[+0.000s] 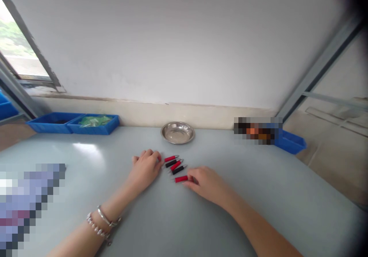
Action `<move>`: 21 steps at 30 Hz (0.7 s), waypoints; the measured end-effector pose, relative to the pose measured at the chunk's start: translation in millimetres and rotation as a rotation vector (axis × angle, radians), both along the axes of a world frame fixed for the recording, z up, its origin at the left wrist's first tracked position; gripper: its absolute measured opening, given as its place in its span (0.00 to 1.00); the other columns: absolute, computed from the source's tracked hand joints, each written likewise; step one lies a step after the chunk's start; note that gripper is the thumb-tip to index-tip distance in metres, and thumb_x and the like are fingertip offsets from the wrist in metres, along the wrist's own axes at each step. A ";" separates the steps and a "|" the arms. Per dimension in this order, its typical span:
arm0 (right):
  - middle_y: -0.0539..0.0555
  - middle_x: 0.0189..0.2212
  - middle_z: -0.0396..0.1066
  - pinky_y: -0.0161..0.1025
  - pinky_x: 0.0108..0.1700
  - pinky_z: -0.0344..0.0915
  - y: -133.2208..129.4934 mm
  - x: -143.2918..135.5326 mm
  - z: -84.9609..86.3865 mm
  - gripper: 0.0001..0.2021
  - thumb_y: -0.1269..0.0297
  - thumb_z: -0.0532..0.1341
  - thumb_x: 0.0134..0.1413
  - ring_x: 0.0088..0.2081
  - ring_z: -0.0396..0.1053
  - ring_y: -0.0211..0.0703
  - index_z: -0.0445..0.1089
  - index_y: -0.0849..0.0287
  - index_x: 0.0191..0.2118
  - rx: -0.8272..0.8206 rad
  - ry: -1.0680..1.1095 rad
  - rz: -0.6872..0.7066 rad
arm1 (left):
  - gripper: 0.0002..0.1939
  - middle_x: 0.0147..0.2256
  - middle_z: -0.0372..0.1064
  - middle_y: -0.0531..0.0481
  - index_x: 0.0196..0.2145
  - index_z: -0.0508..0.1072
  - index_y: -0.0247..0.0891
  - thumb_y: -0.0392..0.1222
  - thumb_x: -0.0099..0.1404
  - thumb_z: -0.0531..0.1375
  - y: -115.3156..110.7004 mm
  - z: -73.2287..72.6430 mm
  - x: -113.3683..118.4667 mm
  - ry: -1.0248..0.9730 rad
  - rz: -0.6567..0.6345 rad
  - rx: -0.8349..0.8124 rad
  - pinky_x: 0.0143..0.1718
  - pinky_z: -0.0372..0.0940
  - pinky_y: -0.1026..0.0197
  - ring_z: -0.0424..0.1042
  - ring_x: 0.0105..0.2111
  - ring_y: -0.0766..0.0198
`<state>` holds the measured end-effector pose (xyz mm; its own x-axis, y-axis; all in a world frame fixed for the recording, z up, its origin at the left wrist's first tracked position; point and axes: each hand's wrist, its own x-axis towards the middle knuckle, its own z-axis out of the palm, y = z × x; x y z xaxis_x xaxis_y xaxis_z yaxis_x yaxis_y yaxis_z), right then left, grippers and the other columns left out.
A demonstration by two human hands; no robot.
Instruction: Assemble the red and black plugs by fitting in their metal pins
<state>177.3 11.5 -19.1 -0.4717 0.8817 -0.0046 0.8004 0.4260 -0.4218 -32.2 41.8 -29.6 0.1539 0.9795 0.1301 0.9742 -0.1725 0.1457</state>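
Observation:
Several short pen barrels with red or black grips and pointed metal tips lie side by side on the grey table, among them an upper red pen barrel (170, 158) and a black pen barrel (178, 170). My right hand (205, 182) pinches the nearest red pen barrel (181, 179) by its right end, thumb and fingers closed on it; its tip is hidden in the fingers. At the left ends of the group rests my left hand (147, 167), palm down, fingers loosely bent and somewhat apart. Its fingertips are close to the upper barrels; whether they touch is unclear.
A round metal dish (177, 133) stands by the wall behind the barrels. Two blue trays (93, 128) sit at the back left, one holding a green plastic bag. Another blue bin (290, 142) is at the back right, beside a blurred-out item. A pixelated item (25, 199) lies left.

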 end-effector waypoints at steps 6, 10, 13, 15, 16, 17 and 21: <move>0.48 0.20 0.65 0.31 0.23 0.46 0.3 -1.1 -1.9 0.11 0.61 0.55 0.52 0.22 0.58 0.34 0.63 0.59 0.23 0.025 -0.022 -0.009 | 0.10 0.35 0.66 0.45 0.32 0.66 0.38 0.41 0.63 0.47 -0.8 3.0 2.3 0.001 -0.006 -0.006 0.34 0.51 0.55 0.63 0.40 0.54; 0.48 0.21 0.65 0.31 0.24 0.46 -1.0 -2.4 0.9 0.11 0.61 0.54 0.53 0.22 0.58 0.34 0.64 0.59 0.23 0.026 -0.009 -0.006 | 0.10 0.34 0.66 0.46 0.32 0.65 0.37 0.39 0.63 0.46 -2.1 5.7 3.6 -0.024 -0.009 0.060 0.34 0.51 0.56 0.64 0.38 0.55; 0.47 0.20 0.64 0.31 0.24 0.46 -2.2 -2.9 4.4 0.13 0.59 0.54 0.54 0.22 0.56 0.33 0.63 0.59 0.22 0.014 0.019 -0.021 | 0.10 0.33 0.66 0.48 0.31 0.64 0.38 0.40 0.64 0.46 -3.5 7.3 4.9 -0.088 -0.037 0.119 0.34 0.50 0.56 0.64 0.37 0.57; 0.47 0.18 0.62 0.32 0.23 0.45 -2.6 -2.8 6.5 0.15 0.58 0.53 0.55 0.21 0.54 0.33 0.63 0.60 0.22 0.024 0.038 -0.026 | 0.09 0.33 0.66 0.49 0.31 0.64 0.38 0.40 0.64 0.46 -4.8 8.9 6.4 -0.141 -0.068 0.148 0.35 0.50 0.57 0.64 0.36 0.58; 0.47 0.18 0.61 0.32 0.23 0.45 -2.7 -2.8 7.3 0.16 0.57 0.53 0.55 0.20 0.53 0.32 0.63 0.60 0.21 0.033 0.046 -0.030 | 0.09 0.33 0.66 0.50 0.31 0.64 0.38 0.40 0.64 0.46 -5.6 9.9 7.3 -0.166 -0.087 0.159 0.35 0.50 0.57 0.64 0.36 0.59; 0.46 0.17 0.60 0.32 0.23 0.45 -2.5 -2.7 7.9 0.17 0.56 0.52 0.56 0.20 0.52 0.32 0.62 0.60 0.21 0.044 0.054 -0.037 | 0.09 0.33 0.65 0.50 0.31 0.64 0.38 0.40 0.64 0.46 -6.5 11.0 8.3 -0.189 -0.109 0.168 0.36 0.50 0.57 0.64 0.36 0.60; 0.45 0.16 0.56 0.31 0.23 0.44 -0.2 -2.0 8.1 0.19 0.55 0.49 0.57 0.20 0.49 0.32 0.58 0.60 0.20 0.070 0.115 -0.093 | 0.08 0.33 0.65 0.51 0.32 0.63 0.39 0.40 0.65 0.47 -9.7 14.7 11.3 -0.242 -0.185 0.193 0.37 0.50 0.57 0.64 0.35 0.62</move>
